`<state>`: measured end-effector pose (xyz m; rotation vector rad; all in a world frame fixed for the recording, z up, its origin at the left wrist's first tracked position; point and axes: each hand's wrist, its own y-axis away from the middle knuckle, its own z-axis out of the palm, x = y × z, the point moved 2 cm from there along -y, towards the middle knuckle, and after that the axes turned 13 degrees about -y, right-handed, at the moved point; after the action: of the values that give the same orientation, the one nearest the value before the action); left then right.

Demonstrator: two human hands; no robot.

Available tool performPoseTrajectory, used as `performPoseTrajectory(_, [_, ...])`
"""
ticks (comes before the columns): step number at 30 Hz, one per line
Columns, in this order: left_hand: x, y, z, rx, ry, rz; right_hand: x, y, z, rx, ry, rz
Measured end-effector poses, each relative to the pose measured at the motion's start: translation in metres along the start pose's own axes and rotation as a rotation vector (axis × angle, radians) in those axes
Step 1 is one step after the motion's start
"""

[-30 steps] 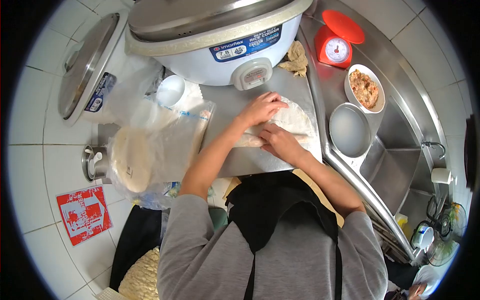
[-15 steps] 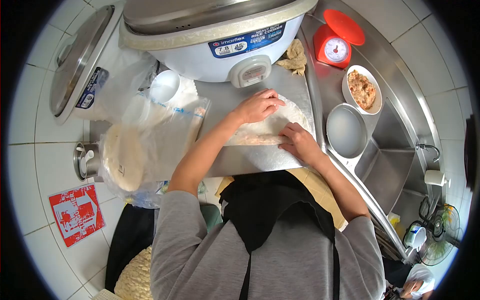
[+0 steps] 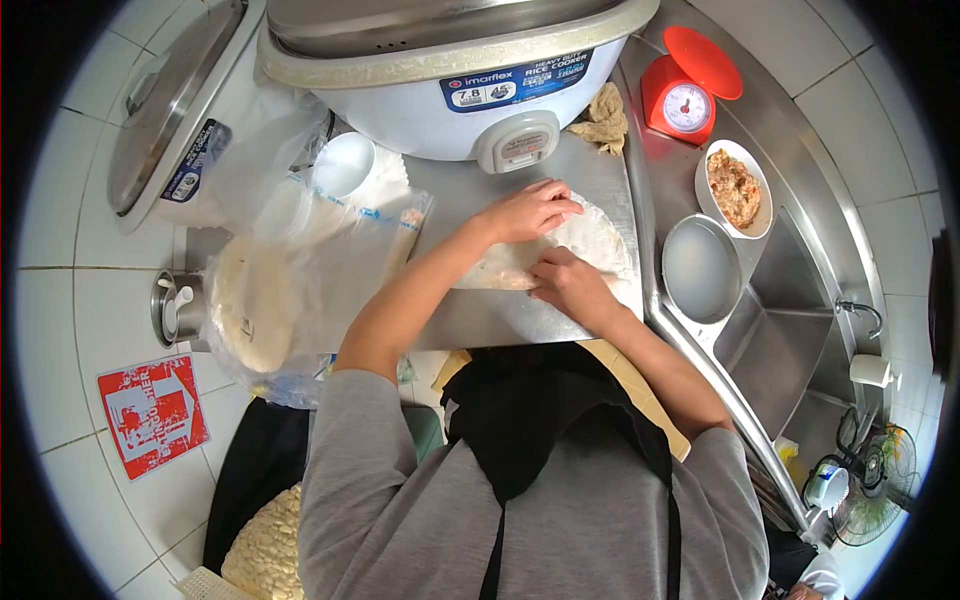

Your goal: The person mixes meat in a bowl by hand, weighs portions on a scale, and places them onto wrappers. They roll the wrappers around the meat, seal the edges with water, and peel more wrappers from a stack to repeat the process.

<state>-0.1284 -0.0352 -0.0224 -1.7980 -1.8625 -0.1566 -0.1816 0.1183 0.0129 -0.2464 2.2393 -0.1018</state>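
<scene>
Sheet (image 3: 597,235): whitish, far edge rounded, near edge pinkish.

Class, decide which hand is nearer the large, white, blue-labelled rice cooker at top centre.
Left. The left hand is just in front of the rice cooker, not touching; the right hand is farther away, at the near edge of a flat, pale sheet.

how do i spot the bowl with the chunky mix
Right of the big rice cooker, on the metal sink counter, stands a red scale. The white bowl sits just below it in view. Its chunky brownish mix sets it apart from the round pan beside it, holding cloudy liquid.
</scene>
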Motion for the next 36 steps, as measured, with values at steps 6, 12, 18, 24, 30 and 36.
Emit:
performPoseTrajectory(6, [-0.010,0.000,0.004,-0.033,-0.056,0.064,-0.007,-0.013,0.015,-0.021,0.062,0.067])
performPoseTrajectory(12, [-0.012,0.002,0.003,-0.005,0.002,0.052,-0.013,-0.018,0.034,0.017,0.176,0.032])
performPoseTrajectory(18, [-0.011,0.002,0.002,-0.009,0.041,0.050,-0.017,-0.021,0.044,-0.010,0.280,-0.030])
performPoseTrajectory(24, [-0.014,0.002,0.005,-0.004,-0.006,0.056,-0.014,-0.019,0.042,-0.046,0.313,-0.070])
performPoseTrajectory(30, [-0.013,0.002,0.004,-0.010,0.002,0.050,-0.010,-0.023,0.033,-0.105,0.045,0.026])
performPoseTrajectory(36, [-0.013,0.001,0.004,0.001,-0.056,0.091,-0.018,-0.028,0.032,-0.132,0.034,0.083])
